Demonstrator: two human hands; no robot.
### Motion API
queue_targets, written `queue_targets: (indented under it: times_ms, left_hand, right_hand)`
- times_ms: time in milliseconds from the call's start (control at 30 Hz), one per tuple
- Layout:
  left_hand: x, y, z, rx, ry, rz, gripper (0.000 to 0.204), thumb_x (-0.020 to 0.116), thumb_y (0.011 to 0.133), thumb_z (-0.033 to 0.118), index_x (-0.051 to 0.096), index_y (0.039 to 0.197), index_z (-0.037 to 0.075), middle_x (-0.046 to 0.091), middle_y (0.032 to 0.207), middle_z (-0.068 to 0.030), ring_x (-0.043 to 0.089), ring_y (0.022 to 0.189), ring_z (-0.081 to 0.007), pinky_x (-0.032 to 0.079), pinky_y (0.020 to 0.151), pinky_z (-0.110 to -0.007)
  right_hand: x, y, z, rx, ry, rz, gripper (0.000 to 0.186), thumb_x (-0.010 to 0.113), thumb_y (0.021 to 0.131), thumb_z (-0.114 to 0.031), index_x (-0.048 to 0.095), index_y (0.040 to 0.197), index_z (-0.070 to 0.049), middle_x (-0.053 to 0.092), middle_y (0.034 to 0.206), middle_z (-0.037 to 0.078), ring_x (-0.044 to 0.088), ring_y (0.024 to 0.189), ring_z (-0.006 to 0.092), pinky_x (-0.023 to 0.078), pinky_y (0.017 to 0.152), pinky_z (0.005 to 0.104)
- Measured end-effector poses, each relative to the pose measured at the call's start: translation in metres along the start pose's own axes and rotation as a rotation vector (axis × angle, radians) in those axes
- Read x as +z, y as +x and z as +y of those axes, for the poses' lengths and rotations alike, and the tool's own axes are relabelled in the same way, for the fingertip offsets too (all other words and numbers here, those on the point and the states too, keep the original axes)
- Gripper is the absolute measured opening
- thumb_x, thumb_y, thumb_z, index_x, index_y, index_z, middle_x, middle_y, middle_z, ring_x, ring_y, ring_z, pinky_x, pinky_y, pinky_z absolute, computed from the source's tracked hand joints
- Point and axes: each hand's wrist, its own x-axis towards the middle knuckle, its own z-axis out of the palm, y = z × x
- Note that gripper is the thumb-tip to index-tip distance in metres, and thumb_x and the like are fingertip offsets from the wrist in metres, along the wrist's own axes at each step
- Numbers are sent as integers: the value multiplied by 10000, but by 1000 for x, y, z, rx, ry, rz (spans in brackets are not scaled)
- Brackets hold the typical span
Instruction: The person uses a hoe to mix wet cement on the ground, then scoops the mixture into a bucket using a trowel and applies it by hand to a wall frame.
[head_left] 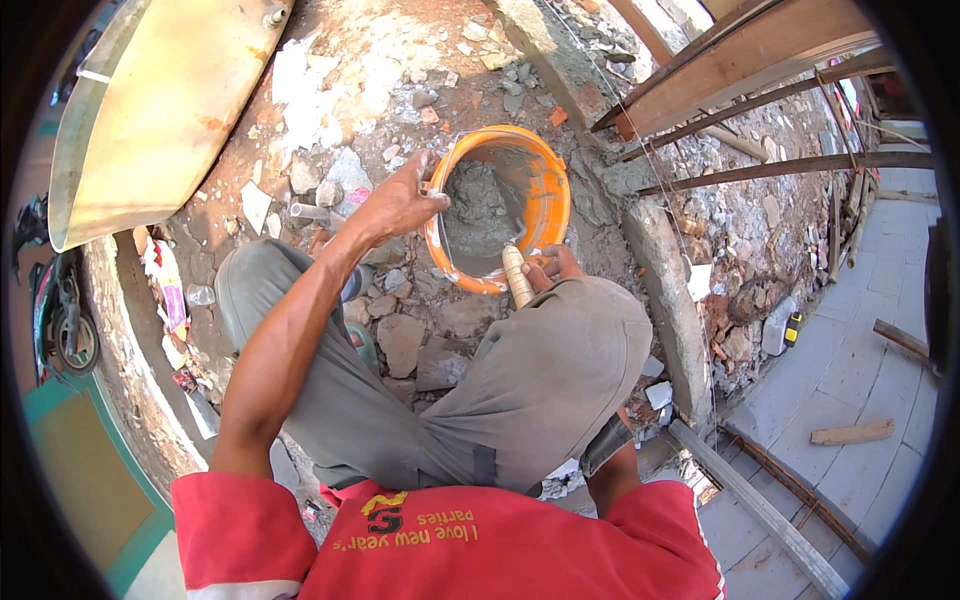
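Note:
An orange bucket (548, 215) stands tilted on the rubble in front of my knees, its mouth facing me. Grey wet mortar (478, 205) lies inside and smears the inner wall. My left hand (398, 203) is closed on the bucket's left rim, where the thin wire handle runs. At the near right rim, my right hand (556, 266) grips a trowel by its pale, worn handle (517, 275). The trowel's blade reaches into the mortar and is mostly hidden. My right knee covers part of the right hand and forearm.
Broken stones (402, 343) and brick bits cover the ground around my feet. A low concrete beam (668, 290) runs along the right, with a taut string above it. Wooden planks (745, 75) stand at upper right. A large yellowish curved panel (165, 105) leans at upper left.

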Motion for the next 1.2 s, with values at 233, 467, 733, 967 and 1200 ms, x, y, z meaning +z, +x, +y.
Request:
queue_targets:
  times_ms: [233, 467, 733, 967, 1200]
  left_hand:
    - [39, -2, -7, 180, -30, 7, 698, 635, 810, 172, 303, 1376, -65, 513, 1259, -304, 542, 1157, -370, 431, 976, -396]
    - [50, -9, 8, 255, 16, 59, 644, 608, 770, 171, 364, 1314, -72, 521, 1208, -312, 527, 1145, -406, 414, 978, -424]
    - [7, -30, -36, -151, -179, 346, 612, 651, 730, 125, 438, 1266, -79, 607, 1027, -190, 603, 877, -255, 482, 790, -350]
    - [-3, -75, -54, -248, -250, 394, 577, 590, 747, -32, 434, 1301, -62, 576, 1124, -150, 574, 891, -180, 486, 767, -321]
    - [11, -83, -86, -341, -380, 371, 548, 567, 770, -82, 432, 1300, -43, 590, 1139, -109, 594, 947, -161, 503, 809, -295]
  right_hand:
    - [-15, -2, 8, -114, -436, -81, 520, 647, 854, -357, 532, 1266, -61, 530, 993, 172, 571, 929, 336, 459, 753, 430]
    - [-41, 3, 13, -53, -611, -10, 546, 649, 848, -368, 521, 1288, -72, 522, 993, 163, 571, 914, 327, 459, 737, 434]
    - [-53, 49, -41, -292, 150, 331, 248, 670, 843, -120, 660, 1064, -7, 660, 881, 136, 659, 821, 214, 509, 728, 304]
    - [49, 249, -59, -435, -186, -8, 271, 601, 852, -197, 642, 1049, -15, 676, 960, 165, 638, 942, 362, 489, 831, 448]
    - [161, 332, -53, -369, -329, 203, 339, 644, 839, -266, 597, 1064, -16, 584, 1059, 192, 580, 1033, 386, 488, 874, 470]
